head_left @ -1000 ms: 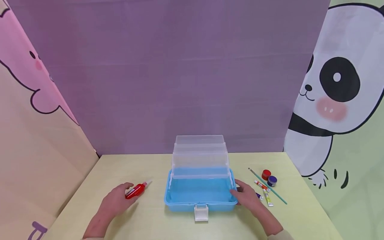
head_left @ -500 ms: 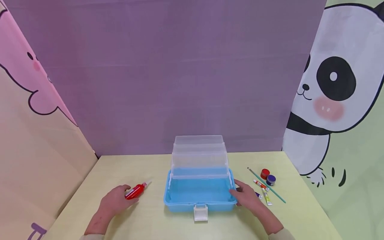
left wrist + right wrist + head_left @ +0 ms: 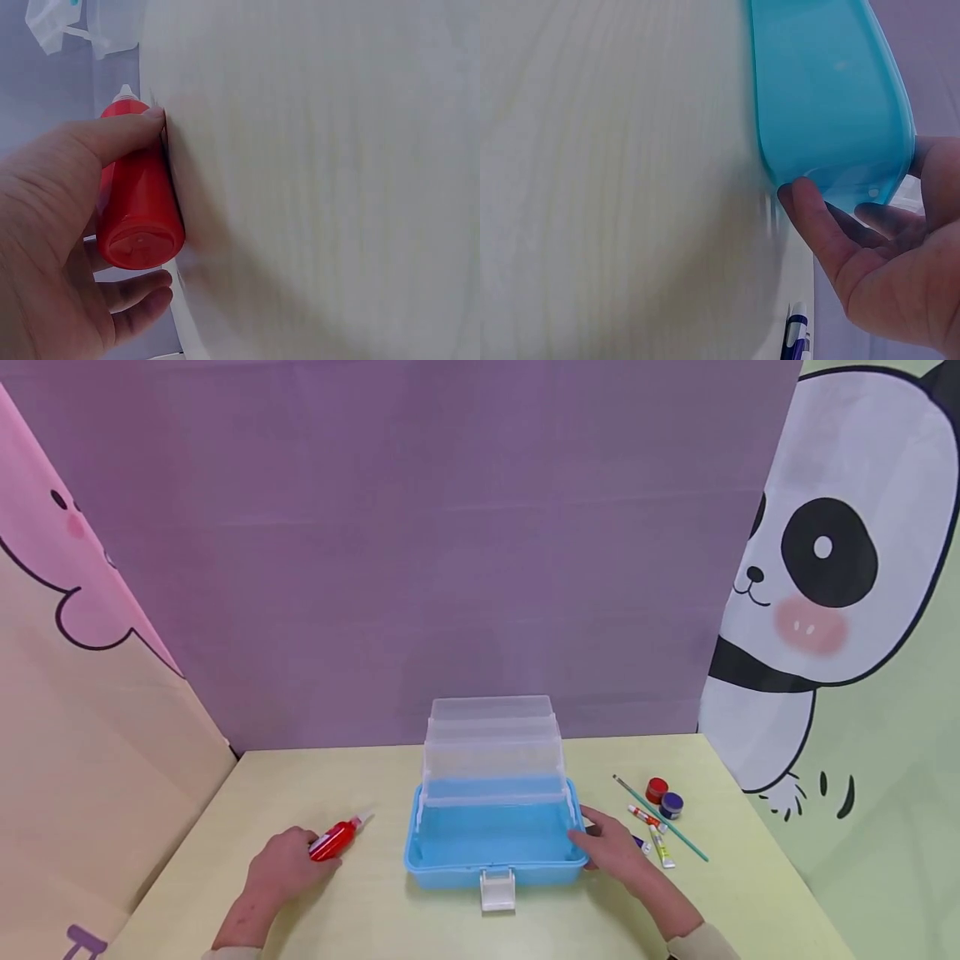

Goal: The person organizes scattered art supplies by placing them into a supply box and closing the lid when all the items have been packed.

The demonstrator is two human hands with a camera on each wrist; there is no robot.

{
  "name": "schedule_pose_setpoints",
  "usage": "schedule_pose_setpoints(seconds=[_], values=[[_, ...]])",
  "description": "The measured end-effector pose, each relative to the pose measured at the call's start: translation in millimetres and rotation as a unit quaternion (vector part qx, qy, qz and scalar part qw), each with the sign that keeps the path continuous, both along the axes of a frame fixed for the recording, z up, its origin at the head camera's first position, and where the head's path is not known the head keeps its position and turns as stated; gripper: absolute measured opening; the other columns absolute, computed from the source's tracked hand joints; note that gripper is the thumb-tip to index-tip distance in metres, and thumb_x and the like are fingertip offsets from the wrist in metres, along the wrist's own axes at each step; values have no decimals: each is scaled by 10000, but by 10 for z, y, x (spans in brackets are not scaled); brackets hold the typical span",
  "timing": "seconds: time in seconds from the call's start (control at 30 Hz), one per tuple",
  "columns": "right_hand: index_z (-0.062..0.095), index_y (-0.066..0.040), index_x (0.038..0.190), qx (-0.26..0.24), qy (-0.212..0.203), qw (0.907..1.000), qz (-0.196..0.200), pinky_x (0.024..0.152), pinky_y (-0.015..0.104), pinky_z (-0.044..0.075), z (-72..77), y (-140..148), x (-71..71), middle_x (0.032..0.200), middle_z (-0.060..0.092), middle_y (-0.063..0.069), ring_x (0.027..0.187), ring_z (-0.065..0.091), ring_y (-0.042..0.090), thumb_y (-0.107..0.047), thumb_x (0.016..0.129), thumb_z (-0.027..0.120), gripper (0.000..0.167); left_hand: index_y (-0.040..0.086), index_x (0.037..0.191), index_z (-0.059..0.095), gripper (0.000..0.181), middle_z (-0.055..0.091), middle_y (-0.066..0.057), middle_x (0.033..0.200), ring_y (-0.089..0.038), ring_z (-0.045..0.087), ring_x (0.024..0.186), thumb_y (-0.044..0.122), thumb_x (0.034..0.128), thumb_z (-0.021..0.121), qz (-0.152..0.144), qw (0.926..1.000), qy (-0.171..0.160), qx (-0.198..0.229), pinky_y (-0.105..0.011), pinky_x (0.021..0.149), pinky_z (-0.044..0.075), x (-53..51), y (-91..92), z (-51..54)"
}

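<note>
Now the left hand (image 3: 279,867) has closed in around the red bottle (image 3: 334,841).

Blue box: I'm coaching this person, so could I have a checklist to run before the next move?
1. Clear lid raised: ok, it stands open at the back.
2. Latch undone: ok, it hangs at the front.
3. Right hand holding the blue box: ok, at its right end.
4. Left hand gripping the red bottle: ok.
5. Bottle inside the box: not ok, it is outside, to the left.
6. Nozzle sealed: cannot tell.
</note>
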State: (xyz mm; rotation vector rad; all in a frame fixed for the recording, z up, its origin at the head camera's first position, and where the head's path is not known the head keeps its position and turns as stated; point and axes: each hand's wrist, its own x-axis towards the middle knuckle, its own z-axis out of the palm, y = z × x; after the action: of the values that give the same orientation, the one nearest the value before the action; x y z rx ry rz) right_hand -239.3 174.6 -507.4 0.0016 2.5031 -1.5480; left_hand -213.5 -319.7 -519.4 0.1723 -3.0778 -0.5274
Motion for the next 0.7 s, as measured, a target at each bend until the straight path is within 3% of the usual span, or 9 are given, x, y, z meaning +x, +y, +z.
schedule_pose_setpoints(seconds=[0.2, 0.53, 0.7], values=[[460, -39, 1431, -49, 20, 10000, -26, 670, 382, 593, -21, 2, 5, 1078, 637, 148, 895, 637, 252, -234, 925, 669, 581, 23, 950, 702, 493, 644, -48, 872, -212, 581, 752, 439, 710, 812, -69, 9997, 221, -116, -390, 599, 505, -15, 0, -30], [453, -28, 1433, -48, 0, 10000, -48, 664, 369, 591, -37, -2, 11, 1064, 640, 142, 880, 633, 239, -241, 922, 672, 596, 43, 926, 730, 465, 665, -94, 969, -309, 596, 883, 432, 694, 834, -298, 9963, 793, -164, -489, 741, 530, 30, -5, -95], [447, -32, 1439, -62, 30, 10000, -44, 670, 373, 592, -13, 2, 1, 1081, 639, 147, 891, 636, 244, -243, 925, 667, 597, 45, 957, 740, 474, 659, -117, 1023, -360, 578, 961, 439, 708, 829, -399, 9939, 1025, -116, -525, 785, 516, 37, 33, -40]])
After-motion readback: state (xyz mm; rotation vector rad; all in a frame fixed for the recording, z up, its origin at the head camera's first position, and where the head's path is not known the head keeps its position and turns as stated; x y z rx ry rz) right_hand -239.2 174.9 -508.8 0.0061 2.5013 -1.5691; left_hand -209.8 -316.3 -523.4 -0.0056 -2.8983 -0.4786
